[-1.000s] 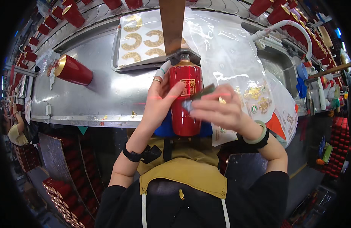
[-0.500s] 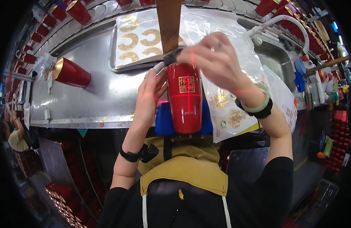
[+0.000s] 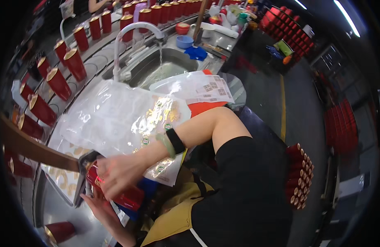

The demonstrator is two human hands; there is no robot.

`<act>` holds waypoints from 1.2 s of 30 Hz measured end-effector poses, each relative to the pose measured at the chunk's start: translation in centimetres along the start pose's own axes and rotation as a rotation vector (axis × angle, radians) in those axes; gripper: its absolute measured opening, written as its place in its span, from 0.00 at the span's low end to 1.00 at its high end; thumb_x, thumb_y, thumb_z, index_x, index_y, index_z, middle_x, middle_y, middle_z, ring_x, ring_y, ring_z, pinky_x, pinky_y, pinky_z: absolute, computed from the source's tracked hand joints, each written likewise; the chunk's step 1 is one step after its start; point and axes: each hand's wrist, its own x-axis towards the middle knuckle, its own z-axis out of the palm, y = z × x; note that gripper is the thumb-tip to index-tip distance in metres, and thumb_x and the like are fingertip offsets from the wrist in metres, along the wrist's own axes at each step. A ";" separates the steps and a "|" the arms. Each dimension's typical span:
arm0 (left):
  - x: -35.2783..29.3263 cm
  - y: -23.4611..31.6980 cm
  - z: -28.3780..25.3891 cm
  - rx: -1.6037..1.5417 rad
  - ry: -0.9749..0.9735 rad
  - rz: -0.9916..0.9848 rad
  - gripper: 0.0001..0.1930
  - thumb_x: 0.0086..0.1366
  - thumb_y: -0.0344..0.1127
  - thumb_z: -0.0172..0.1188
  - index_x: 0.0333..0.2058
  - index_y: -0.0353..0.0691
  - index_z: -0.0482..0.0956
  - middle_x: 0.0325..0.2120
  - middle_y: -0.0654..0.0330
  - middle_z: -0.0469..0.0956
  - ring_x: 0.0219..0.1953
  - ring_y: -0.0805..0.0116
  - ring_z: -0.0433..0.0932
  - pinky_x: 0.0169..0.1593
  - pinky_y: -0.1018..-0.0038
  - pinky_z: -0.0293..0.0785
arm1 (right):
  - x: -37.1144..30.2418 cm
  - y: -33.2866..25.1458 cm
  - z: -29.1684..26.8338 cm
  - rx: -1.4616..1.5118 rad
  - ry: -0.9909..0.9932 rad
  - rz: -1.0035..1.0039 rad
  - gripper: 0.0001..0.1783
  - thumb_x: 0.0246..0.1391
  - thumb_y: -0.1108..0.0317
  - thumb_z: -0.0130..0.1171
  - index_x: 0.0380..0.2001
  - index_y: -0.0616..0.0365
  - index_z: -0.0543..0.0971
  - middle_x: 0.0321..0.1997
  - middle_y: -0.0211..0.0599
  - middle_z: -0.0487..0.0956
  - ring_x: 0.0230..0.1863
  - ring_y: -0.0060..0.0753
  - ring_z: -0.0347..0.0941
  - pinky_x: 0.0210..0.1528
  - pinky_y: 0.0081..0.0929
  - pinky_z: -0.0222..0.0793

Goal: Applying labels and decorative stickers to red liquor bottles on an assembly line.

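A glossy red bottle (image 3: 129, 198) lies at lower left, its narrow end by the dark end of a brown bar (image 3: 41, 150); a blue cloth (image 3: 149, 187) is under it. Over the bottle's middle is my right hand (image 3: 122, 173), fingers bent down and slightly blurred; whether they grip anything is not visible. My left hand (image 3: 100, 208) is beside the bottle near the bar's end, fingers stretched out and thumb apart. Near the bar, a tray (image 3: 74, 201) bears a white sheet of gold C-shaped pieces (image 3: 60, 175).
Another red bottle (image 3: 60, 231) lies on the metal table. Clear plastic sheets (image 3: 103, 109) and printed papers (image 3: 202, 88) cover the area toward the sink (image 3: 140, 76), where a white tap (image 3: 115, 49) runs. Rows of red bottles (image 3: 58, 84) stand behind; stacked red bottles (image 3: 299, 177) are at right.
The view has swung to the right, bringing the sink, running tap and floor into sight. My right hand has come down from the bottle's top end onto its body. My left hand stays beside it.
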 end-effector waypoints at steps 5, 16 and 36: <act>0.0 0.1 2.0 0.026 0.031 0.070 0.36 0.79 0.61 0.39 0.68 0.34 0.62 0.61 0.50 0.73 0.64 0.58 0.71 0.66 0.59 0.67 | 3.9 1.0 1.0 -0.146 -0.292 0.162 0.05 0.47 0.61 0.60 0.22 0.44 0.77 0.23 0.20 0.75 0.29 0.36 0.74 0.35 0.39 0.67; -1.7 -0.2 0.3 0.117 -0.011 0.016 0.35 0.79 0.62 0.37 0.69 0.38 0.62 0.63 0.51 0.70 0.66 0.59 0.68 0.69 0.59 0.63 | -0.4 -0.3 0.8 0.242 -0.007 0.219 0.08 0.49 0.59 0.64 0.31 0.45 0.78 0.28 0.23 0.78 0.33 0.33 0.77 0.36 0.36 0.66; -2.5 3.0 1.0 0.167 0.128 -0.036 0.39 0.76 0.67 0.38 0.58 0.34 0.75 0.55 0.51 0.77 0.57 0.60 0.77 0.65 0.60 0.69 | 1.2 -2.1 2.3 0.136 -0.002 0.053 0.07 0.43 0.60 0.63 0.23 0.44 0.74 0.22 0.24 0.74 0.30 0.36 0.76 0.34 0.40 0.67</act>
